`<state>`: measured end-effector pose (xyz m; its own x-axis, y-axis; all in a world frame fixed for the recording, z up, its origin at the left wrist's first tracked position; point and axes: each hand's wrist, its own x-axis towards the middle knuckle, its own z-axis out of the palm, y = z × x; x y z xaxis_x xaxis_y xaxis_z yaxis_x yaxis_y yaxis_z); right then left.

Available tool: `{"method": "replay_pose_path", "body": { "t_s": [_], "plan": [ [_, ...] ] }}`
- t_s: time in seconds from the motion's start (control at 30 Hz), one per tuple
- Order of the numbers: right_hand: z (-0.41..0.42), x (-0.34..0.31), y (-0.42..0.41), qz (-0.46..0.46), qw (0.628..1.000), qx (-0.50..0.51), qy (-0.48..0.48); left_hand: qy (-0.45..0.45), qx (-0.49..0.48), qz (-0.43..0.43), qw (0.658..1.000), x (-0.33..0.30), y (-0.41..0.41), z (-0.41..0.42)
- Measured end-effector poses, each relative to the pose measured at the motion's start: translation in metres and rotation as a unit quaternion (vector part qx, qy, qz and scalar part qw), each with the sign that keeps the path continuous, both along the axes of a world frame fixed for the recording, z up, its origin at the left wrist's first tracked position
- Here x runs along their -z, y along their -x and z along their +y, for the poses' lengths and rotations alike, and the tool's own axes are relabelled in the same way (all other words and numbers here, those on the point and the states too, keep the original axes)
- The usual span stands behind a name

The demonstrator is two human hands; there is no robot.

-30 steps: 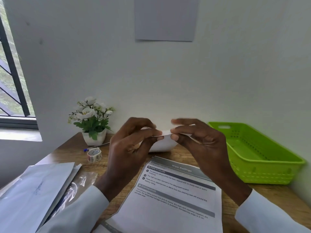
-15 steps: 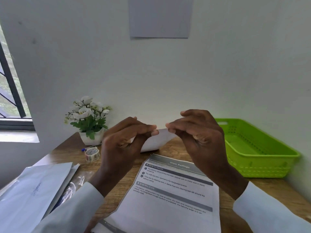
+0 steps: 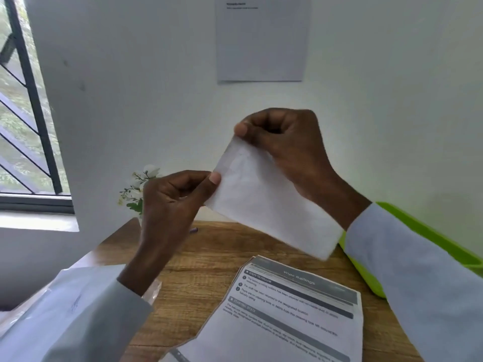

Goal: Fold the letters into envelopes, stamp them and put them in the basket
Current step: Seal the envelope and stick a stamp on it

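Observation:
I hold a white envelope [image 3: 264,202] up in the air, tilted, its long side running down to the right. My left hand [image 3: 175,202] pinches its left edge between thumb and fingers. My right hand [image 3: 290,150] pinches the top corner from above. Below on the wooden desk lies a printed letter [image 3: 285,320] with grey header bars. The green basket [image 3: 366,275] stands at the right, mostly hidden behind my right sleeve.
A stack of white envelopes [image 3: 60,309] lies at the desk's left, with a clear plastic wrapper [image 3: 153,292] beside it. A small pot of white flowers [image 3: 138,189] stands at the back by the wall. A sheet of paper [image 3: 261,40] hangs on the wall. A window [image 3: 23,113] is at the left.
Both hands have lifted the envelope from low over the desk up to chest height and turned it steeply. The view has tilted upward and to the left.

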<state>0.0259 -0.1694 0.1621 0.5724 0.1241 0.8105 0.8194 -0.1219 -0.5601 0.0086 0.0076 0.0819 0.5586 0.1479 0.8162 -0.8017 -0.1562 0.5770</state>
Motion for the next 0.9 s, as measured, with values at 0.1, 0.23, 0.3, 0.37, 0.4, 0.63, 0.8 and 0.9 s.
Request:
{"method": "replay_pose_path", "body": {
  "t_s": [0.1,0.23,0.3,0.37,0.4,0.63,0.8,0.9],
  "plan": [
    [0.008,-0.011,-0.011,0.033,0.985,-0.009,0.169,-0.025,0.025,0.066,0.997,-0.007,-0.002,0.012],
    [0.018,0.017,-0.02,0.081,0.964,-0.023,0.251,-0.054,0.001,0.146,0.988,-0.002,-0.005,0.018],
    [0.019,0.033,-0.023,0.111,0.963,-0.041,0.244,-0.037,0.009,0.194,0.98,0.007,-0.004,0.021],
    [0.021,0.047,-0.024,0.129,0.96,-0.049,0.244,-0.02,0.006,0.22,0.975,0.016,-0.002,0.025],
    [0.023,0.053,-0.024,0.137,0.961,-0.05,0.233,-0.011,0.01,0.229,0.973,0.019,-0.001,0.027],
    [0.042,0.076,-0.03,0.18,0.968,-0.007,0.175,0.015,0.066,0.302,0.951,0.034,0.009,0.039],
    [0.049,0.081,-0.036,0.179,0.969,0.007,0.169,0.027,0.094,0.351,0.931,0.048,0.018,0.047],
    [0.051,0.083,-0.04,0.179,0.969,0.015,0.168,0.01,0.089,0.369,0.925,0.054,0.022,0.051]
  ]
}}
